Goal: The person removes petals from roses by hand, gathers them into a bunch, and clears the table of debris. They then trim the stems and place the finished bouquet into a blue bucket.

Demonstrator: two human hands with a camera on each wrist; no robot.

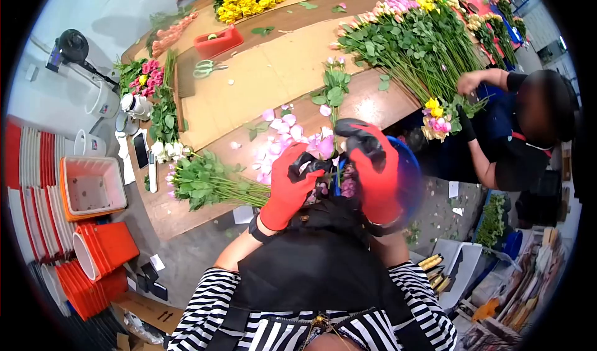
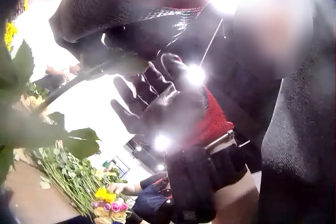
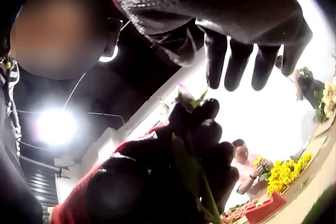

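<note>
My left hand [image 1: 289,186], in a red glove with black palm and fingers, grips a rose. In the right wrist view the pale bud [image 3: 184,96] shows above its curled fingers, and a green stem [image 3: 209,203] runs below. The left wrist view shows the stem [image 2: 73,87] with leaves [image 2: 79,141] close to the camera. Beside it, my right hand [image 1: 376,170] wears a matching glove and holds nothing. Its fingers [image 3: 239,66] are spread and loosely bent, apart from the bud. Loose pink petals [image 1: 283,127] lie on the table in front of both hands.
A blue bucket [image 1: 411,177] stands beneath my right hand. Leafy rose stems [image 1: 208,180] lie on the table at left, with green-handled scissors [image 1: 208,69] and a red tray [image 1: 219,42] farther back. Another person [image 1: 528,118] works at right beside a large flower pile [image 1: 413,46].
</note>
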